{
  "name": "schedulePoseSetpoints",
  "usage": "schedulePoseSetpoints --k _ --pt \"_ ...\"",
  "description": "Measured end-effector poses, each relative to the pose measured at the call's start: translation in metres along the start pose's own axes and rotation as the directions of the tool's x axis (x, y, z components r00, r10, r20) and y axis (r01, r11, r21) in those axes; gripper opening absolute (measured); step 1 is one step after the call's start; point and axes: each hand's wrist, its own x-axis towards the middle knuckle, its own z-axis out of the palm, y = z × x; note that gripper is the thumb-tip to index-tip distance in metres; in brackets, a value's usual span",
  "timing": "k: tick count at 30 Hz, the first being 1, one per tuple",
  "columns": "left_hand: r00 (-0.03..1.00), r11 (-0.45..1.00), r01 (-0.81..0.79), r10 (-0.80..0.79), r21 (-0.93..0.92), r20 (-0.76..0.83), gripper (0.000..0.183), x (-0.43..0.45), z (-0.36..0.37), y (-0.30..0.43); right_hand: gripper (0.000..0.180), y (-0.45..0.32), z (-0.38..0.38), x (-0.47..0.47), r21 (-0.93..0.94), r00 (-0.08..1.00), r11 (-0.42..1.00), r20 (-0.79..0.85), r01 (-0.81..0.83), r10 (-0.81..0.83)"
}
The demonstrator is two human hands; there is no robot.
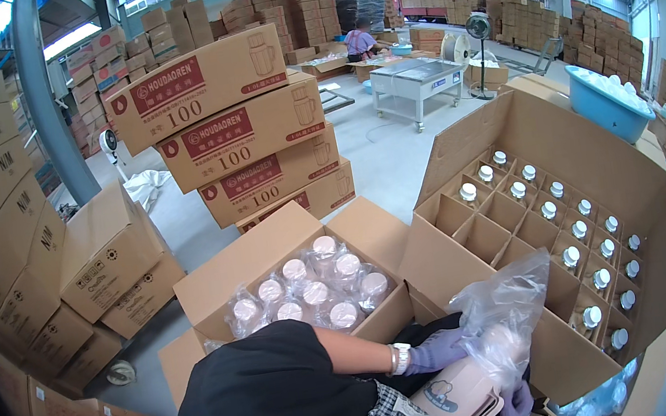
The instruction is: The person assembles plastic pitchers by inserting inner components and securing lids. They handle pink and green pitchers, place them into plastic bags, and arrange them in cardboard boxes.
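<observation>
My left hand (437,351), in a light purple glove, grips the clear plastic bag (510,304) around a pale pink lidded bottle (500,340). A stack of pale pink printed sleeves or pouches (458,390) lies just below the bag, by my lap. My right hand (516,408), gloved alike, is at the lower edge of the bag beside these pieces; its fingers are partly hidden. To the left, an open cardboard carton (365,210) holds several bagged bottles (316,292) with pale pink lids. On the right stands a divided carton (483,245) with several white-capped bottles (549,210) in its compartments.
Closed printed cartons (221,128) are stacked ahead, more cartons (106,257) at the left. A blue basin (606,102) of white pieces stands behind the divided carton. Farther off are a metal table (417,77), a standing fan (478,28) and a seated person (359,43).
</observation>
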Motion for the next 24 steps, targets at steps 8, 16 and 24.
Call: schedulePoseSetpoints --k 8,16,24 --pt "0.975 0.961 -0.108 0.151 0.254 -0.16 0.045 -0.009 -0.011 0.06 0.012 -0.094 0.023 -0.027 0.038 0.994 0.995 0.064 -0.092 0.09" --pt "0.674 0.927 -0.347 0.351 -0.141 0.65 0.029 -0.102 -0.016 0.03 0.024 -0.079 -0.006 -0.061 -0.125 0.927 0.992 0.373 -0.006 0.052" --pt "0.418 0.964 -0.234 -0.015 0.124 0.908 0.047 -0.081 -0.05 0.061 0.057 -0.133 0.058 0.046 -0.942 0.949 0.265 0.126 0.206 -0.288"
